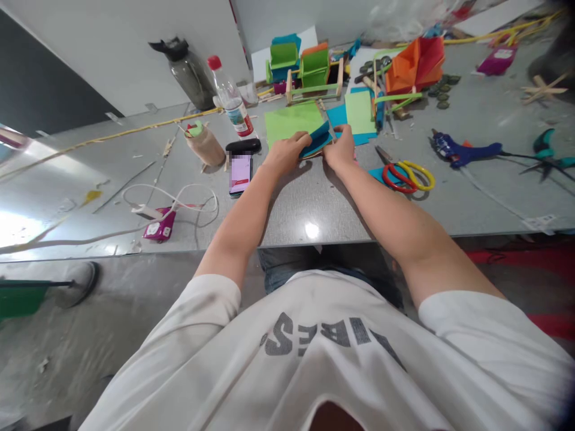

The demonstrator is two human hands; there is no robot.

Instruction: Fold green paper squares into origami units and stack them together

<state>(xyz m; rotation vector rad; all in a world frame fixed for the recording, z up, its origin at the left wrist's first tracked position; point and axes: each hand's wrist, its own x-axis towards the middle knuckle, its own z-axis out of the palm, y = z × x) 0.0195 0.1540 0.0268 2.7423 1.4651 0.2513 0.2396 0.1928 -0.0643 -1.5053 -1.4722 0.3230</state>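
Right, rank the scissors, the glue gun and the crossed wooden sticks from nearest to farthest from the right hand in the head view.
1. Scissors, just to the right of the right hand.
2. Glue gun, farther right.
3. Crossed wooden sticks, far right, toward the back.

I am at what looks like a craft workshop or makerspace. The long grey worktop [296,209] in front of me is strewn with making supplies: a blue glue gun [465,149], red and yellow scissors [406,176], sheets of green paper [278,126], and scraps and thin sticks. Small models [314,69] of wood and folded paper stand towards the back, beside an orange paper piece [415,66]. Cables trail over the top, and the floor [148,311] below me is bare, grey and marked.
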